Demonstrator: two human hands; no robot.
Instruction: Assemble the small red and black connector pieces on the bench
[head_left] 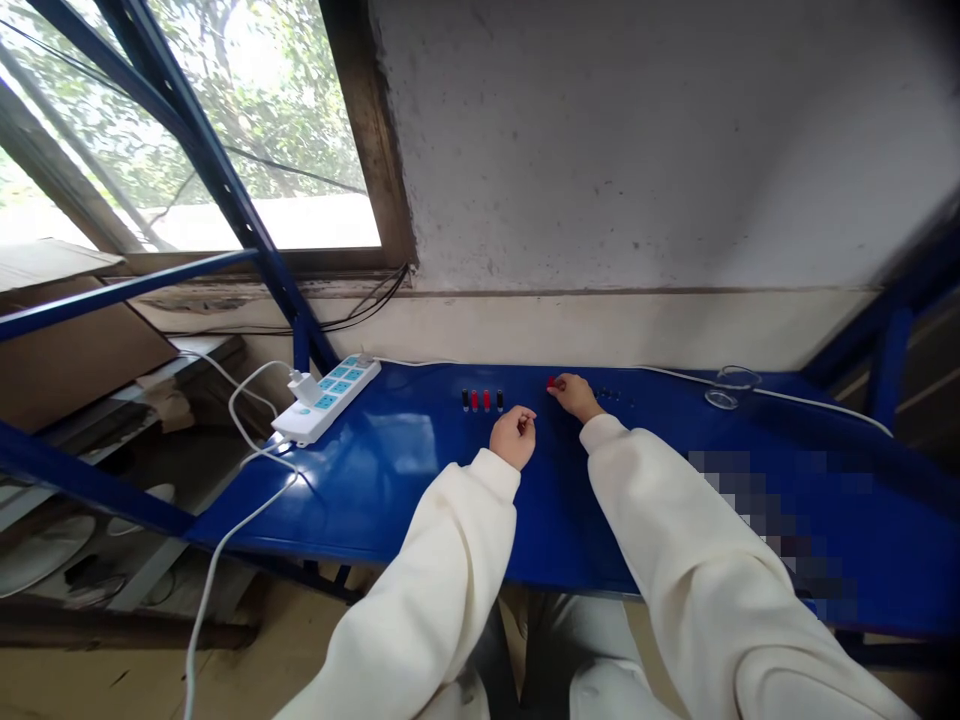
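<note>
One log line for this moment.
right hand: red piece at fingertips | left hand: curled, near red and black cylinders | white power strip: on blue table, left side

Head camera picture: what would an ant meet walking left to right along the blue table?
White plastic power strip → small black cylinder → two small red cylinders → another small black cylinder → small red piece in the right hand → tiny dark bits → clear round-rimmed object
</note>
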